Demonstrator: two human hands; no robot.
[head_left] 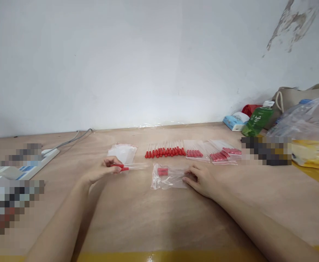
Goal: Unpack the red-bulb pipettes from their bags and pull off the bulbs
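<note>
My left hand (112, 165) is closed around droppers (124, 168) with red rubber bulbs, their clear tubes pointing right toward a clear zip bag (172, 179). That bag lies flat on the table, its zip end to the left, with red-bulbed droppers (163, 171) inside. At the bag's right end, my right hand (199, 179) grips the plastic between thumb and fingers. Behind the bag is a row of loose red-bulbed droppers (164, 151). A stack of flat zip bags (123, 153) rests just beyond my left hand.
Filled dropper bags (194, 153) lie right of the row, with more overlapping bags (223, 156) beside them. A power strip (39, 163) with cables is at left. A tissue pack (233, 122), a green bottle (259, 118) and plastic bags (306, 116) crowd the right back.
</note>
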